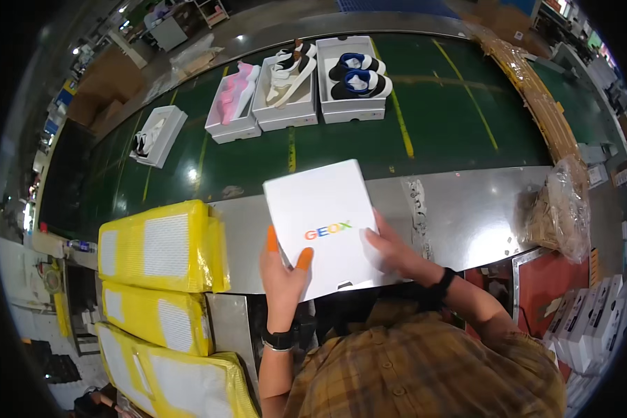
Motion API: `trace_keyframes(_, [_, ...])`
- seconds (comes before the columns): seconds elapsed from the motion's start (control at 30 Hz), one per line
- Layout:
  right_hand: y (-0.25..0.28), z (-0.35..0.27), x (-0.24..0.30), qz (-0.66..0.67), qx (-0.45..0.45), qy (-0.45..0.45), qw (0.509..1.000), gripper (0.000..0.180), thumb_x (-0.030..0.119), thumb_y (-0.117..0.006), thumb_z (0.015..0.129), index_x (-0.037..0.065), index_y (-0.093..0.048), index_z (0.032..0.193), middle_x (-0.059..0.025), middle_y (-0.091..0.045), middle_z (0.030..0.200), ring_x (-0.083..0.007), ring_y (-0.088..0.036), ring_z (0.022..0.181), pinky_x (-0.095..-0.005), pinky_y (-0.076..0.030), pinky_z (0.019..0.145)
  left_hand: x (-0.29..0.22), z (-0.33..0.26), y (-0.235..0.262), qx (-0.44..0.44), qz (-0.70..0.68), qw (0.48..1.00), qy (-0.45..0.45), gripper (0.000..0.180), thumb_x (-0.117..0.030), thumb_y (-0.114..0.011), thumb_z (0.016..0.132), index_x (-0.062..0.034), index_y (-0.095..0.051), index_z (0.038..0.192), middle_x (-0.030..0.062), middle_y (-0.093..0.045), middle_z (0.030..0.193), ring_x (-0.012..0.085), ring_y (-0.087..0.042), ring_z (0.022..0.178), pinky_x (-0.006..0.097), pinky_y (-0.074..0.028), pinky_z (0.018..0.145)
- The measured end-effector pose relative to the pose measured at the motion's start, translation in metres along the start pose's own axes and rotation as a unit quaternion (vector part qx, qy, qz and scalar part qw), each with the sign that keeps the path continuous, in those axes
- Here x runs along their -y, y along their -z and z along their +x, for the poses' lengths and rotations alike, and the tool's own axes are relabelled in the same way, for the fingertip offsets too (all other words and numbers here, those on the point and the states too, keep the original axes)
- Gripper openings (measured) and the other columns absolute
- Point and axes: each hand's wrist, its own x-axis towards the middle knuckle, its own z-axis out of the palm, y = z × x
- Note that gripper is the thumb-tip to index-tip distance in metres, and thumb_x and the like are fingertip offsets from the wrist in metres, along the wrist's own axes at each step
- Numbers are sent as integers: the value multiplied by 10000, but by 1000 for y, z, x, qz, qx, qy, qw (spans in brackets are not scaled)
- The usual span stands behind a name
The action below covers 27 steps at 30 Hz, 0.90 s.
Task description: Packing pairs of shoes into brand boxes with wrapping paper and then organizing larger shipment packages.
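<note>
A closed white shoebox with coloured lettering on its lid is held between my two hands, just over the metal table edge in front of me. My left hand grips its left side, orange covers on the thumb and a finger. On the opposite side, my right hand clasps the box with the thumb on top. What lies inside the box is hidden. Beyond it, on the green conveyor belt, are open boxes with shoes: pink ones, white-and-beige ones and black-white-blue ones.
A smaller open shoebox sits at the belt's left. Yellow-wrapped packs are stacked left of me. To the right are crumpled clear plastic, a red surface and several upright white boxes. Cardboard lines the belt's right side.
</note>
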Motion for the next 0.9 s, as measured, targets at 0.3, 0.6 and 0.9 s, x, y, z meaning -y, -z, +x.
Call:
trace_keyframes(0.3, [-11, 30, -12, -153, -101, -39, 982, 704, 313, -521, 1018, 11, -176, 1552, -170, -372, 1523, -224, -409, 1356, -337, -322, 1120, 47, -23, -13, 17, -455, 848, 273, 606, -223, -601, 977, 16, -331, 1464, 156, -506, 1395, 261, -558, 1203, 362, -456, 1021])
trace_keyframes(0.6, [6, -41, 51, 57, -104, -46, 992, 486, 136, -596, 940, 11, -413, 1373, -156, -563, 1266, -221, -617, 1101, -366, -563, 880, -23, 8, -37, 179, -480, 825, 237, 548, -154, -627, 948, -12, -390, 1422, 116, -545, 1319, 204, -549, 1202, 339, -462, 1005])
trace_keyframes(0.9, [-22, -81, 100, 86, -104, -54, 989, 471, 102, -642, 869, 14, -508, 1313, -126, -617, 1192, -209, -635, 1066, -362, -557, 905, -57, 17, -16, 259, -314, 905, 122, 805, -329, -643, 944, -32, -203, 1549, 164, -376, 1497, 246, -343, 1392, 346, -297, 1136])
